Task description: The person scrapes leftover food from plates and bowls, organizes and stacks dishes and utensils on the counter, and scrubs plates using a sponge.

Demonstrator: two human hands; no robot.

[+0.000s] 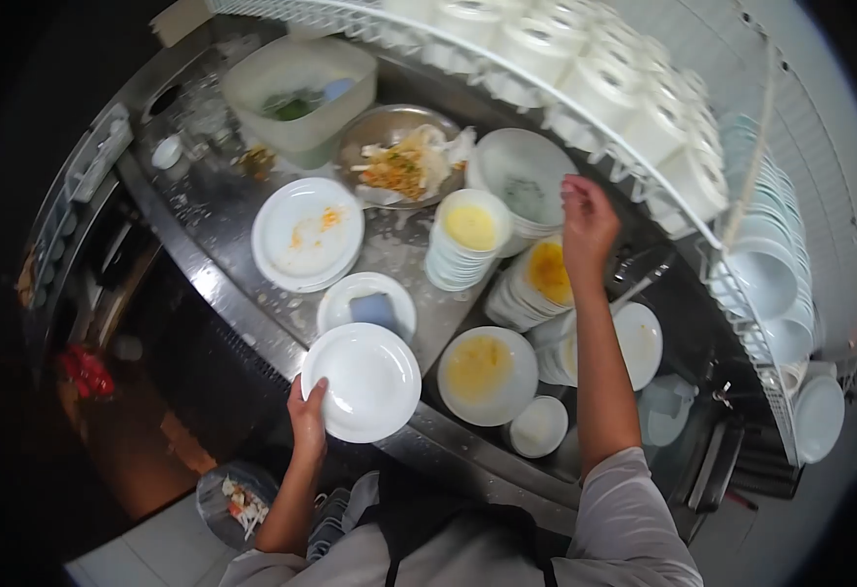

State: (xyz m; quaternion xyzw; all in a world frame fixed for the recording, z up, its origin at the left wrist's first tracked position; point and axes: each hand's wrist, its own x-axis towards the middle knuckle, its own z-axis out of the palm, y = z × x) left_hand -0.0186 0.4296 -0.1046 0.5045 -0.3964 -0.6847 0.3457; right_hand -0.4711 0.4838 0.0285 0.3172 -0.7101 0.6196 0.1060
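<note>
My left hand (309, 419) grips a white plate (362, 383) by its left edge, thumb on top, tilted over the counter's front edge. Partly behind it lies a smaller white plate (404, 311) with a blue-grey sponge (373, 310) on it. My right hand (590, 223) is raised beside the rim of a whitish tub (521, 166), its fingers curled together; whether anything is between them I cannot make out. Below that hand stands a stack of bowls (549, 273), the top one smeared orange-yellow. Another stack of bowls (470, 228) has yellow residue in its top bowl.
Stacked plates (308, 235) with orange scraps sit at left, near a metal bowl (401, 147) of food waste and a large plastic tub (298, 88). A yellow-stained bowl (487, 377) is at the sink. A wire rack (634, 176) of cups overhangs the back; a waste bin (232, 504) stands below.
</note>
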